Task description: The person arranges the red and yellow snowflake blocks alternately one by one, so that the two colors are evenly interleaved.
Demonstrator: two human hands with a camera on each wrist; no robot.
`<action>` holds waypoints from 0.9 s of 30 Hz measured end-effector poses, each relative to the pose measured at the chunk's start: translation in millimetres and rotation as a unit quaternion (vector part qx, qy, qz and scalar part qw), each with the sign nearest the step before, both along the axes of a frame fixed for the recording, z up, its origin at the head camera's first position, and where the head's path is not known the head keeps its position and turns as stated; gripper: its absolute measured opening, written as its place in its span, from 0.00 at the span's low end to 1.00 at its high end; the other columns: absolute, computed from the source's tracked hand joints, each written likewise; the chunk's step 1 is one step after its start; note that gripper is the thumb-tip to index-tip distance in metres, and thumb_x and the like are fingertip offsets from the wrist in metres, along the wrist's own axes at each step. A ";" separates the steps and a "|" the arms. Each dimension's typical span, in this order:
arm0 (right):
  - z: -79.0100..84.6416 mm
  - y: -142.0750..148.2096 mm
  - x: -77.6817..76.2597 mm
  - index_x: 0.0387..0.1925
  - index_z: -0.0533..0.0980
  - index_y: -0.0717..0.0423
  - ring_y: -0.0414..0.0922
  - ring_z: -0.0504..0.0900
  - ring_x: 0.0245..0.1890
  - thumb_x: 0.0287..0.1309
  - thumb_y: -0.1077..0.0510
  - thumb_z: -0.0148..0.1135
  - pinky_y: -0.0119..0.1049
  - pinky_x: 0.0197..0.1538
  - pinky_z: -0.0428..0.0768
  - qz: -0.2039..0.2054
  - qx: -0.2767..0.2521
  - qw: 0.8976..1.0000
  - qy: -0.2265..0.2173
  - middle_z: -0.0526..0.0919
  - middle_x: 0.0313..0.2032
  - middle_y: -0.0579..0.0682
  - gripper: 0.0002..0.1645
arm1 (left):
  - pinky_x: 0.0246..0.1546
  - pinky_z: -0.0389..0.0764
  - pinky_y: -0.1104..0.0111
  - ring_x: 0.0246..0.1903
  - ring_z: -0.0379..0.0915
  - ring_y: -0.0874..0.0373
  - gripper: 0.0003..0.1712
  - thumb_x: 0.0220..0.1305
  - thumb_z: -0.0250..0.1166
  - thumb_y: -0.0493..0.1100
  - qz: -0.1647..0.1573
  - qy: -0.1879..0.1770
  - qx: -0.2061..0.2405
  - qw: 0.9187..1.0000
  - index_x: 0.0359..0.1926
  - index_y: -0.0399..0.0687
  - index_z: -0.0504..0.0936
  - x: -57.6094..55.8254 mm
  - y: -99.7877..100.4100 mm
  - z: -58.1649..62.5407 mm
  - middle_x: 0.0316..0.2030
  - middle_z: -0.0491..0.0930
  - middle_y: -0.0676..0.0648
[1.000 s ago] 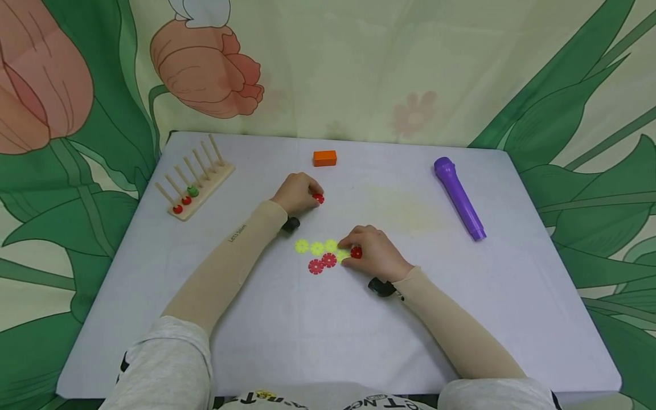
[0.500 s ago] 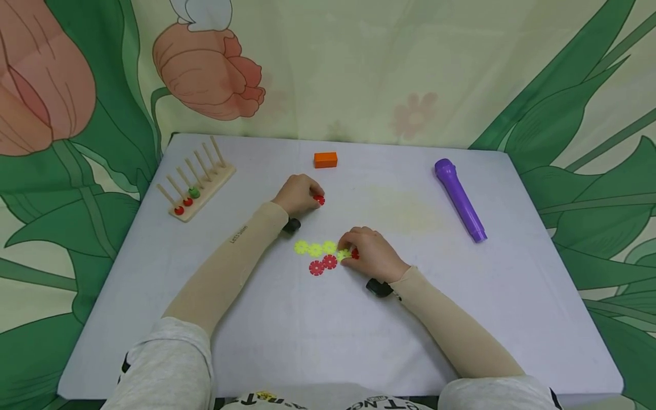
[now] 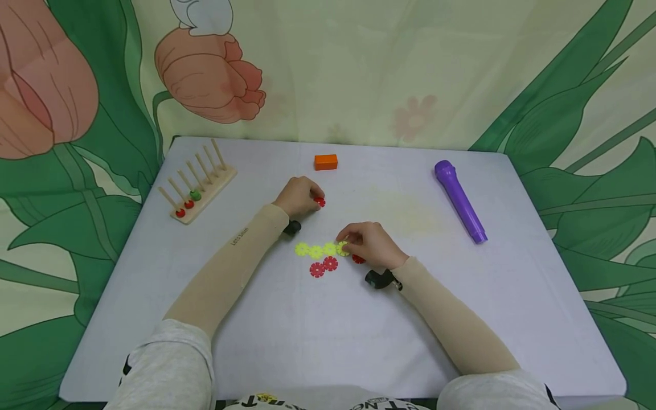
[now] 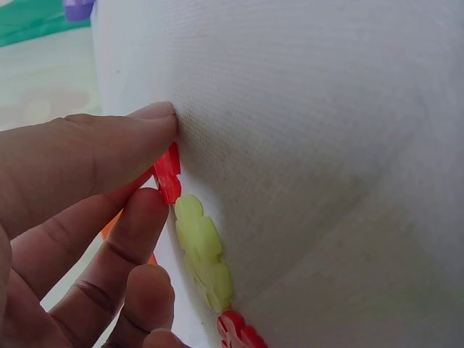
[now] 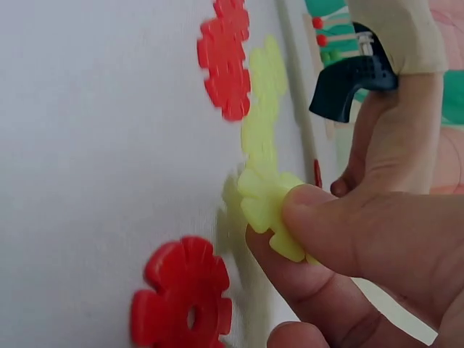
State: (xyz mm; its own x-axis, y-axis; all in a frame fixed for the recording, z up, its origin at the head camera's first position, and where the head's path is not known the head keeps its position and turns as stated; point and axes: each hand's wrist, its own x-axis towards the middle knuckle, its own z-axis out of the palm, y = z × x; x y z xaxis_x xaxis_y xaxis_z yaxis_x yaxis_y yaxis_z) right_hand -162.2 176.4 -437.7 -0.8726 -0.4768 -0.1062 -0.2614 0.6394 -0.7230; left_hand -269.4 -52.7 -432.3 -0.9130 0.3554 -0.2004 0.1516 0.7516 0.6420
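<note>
My left hand (image 3: 298,196) pinches a red flower-shaped disc (image 4: 168,174) between thumb and fingers at the middle of the table. Nearer me, my right hand (image 3: 375,244) holds a yellow-green flower disc (image 5: 262,197) by its edge with thumb and forefinger. That disc lies at the right end of a row of several yellow-green flower discs (image 3: 315,251). Two red flower discs (image 3: 324,266) overlap just below the row. Another red disc (image 5: 190,293) lies under my right hand, partly hidden by it in the head view.
A wooden peg stand (image 3: 215,183) with red and green beads on some pegs stands at the back left. An orange block (image 3: 326,163) sits at the back edge. On the right lies a purple microphone-shaped thing (image 3: 461,202). A flowered curtain hangs behind the table.
My right hand has shifted slightly away from me, bringing its yellow-green disc level with the row's end. My left hand stays in place with the red disc.
</note>
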 end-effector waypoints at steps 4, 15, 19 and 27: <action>0.9 -0.8 -6.9 0.43 0.86 0.51 0.42 0.81 0.29 0.63 0.61 0.71 0.34 0.37 0.81 -0.006 -0.003 1.000 -0.005 0.86 0.31 0.47 0.07 | 0.62 0.78 0.58 0.52 0.77 0.49 0.16 0.63 0.74 0.37 -0.003 0.002 0.000 1.000 0.52 0.43 0.90 -1.4 -0.2 0.3 0.50 0.89 0.45; 1.2 -5.7 -30.7 0.42 0.88 0.51 0.43 0.80 0.30 0.64 0.62 0.69 0.34 0.38 0.79 -0.018 0.000 1.000 0.026 0.87 0.30 0.49 0.07 | 0.63 0.78 0.58 0.52 0.78 0.50 0.17 0.62 0.75 0.38 0.000 0.001 -0.002 1.000 0.52 0.44 0.90 -3.6 0.1 0.6 0.49 0.89 0.46; 0.3 -9.7 -42.1 0.42 0.88 0.51 0.44 0.80 0.32 0.64 0.62 0.69 0.34 0.40 0.78 -0.028 0.005 0.999 0.034 0.87 0.30 0.49 0.07 | 0.63 0.78 0.58 0.51 0.77 0.50 0.17 0.62 0.75 0.38 0.001 -0.001 0.000 1.000 0.52 0.44 0.90 -3.3 -0.2 1.0 0.49 0.89 0.46; -2.4 -19.2 -61.8 0.43 0.88 0.51 0.46 0.81 0.32 0.65 0.61 0.68 0.35 0.38 0.76 -0.078 0.010 0.997 0.022 0.88 0.31 0.51 0.08 | 0.62 0.78 0.59 0.50 0.77 0.50 0.17 0.63 0.74 0.38 0.005 -0.013 -0.001 1.000 0.53 0.44 0.89 -1.1 0.7 1.7 0.50 0.88 0.46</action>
